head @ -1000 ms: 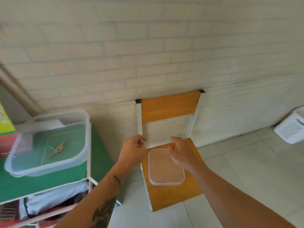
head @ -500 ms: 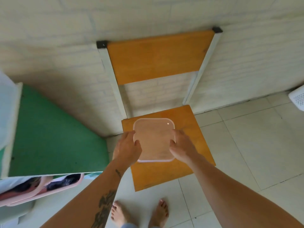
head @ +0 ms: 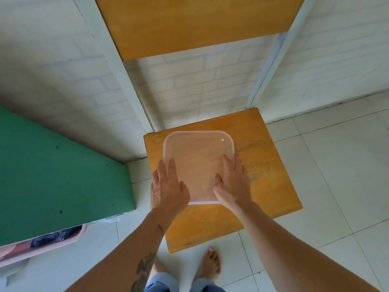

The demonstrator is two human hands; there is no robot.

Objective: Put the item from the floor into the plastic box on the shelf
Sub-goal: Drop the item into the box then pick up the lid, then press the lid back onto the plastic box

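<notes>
On the orange chair seat (head: 263, 165), in the head view, a clear plastic lid (head: 197, 163) lies flat toward the seat's back edge. The left hand (head: 167, 189) and right hand (head: 233, 184) rest on its near corners, fingers (head: 228, 163) extended and flat, gripping nothing. Neither the floor item nor the plastic box is visible; the green shelf top (head: 52, 175) at left is bare where shown. Risk: the thin, smooth lid could slide on the seat if pressed unevenly, or flex and slip if lifted by one corner. Clearance: the seat extends past the lid on the right and near sides; the wall (head: 63, 70) and chair frame post (head: 117, 66) bound the far side; the tiled floor (head: 336, 186) at right is open, and bare feet (head: 211, 264) stand just below the seat's front edge.
</notes>
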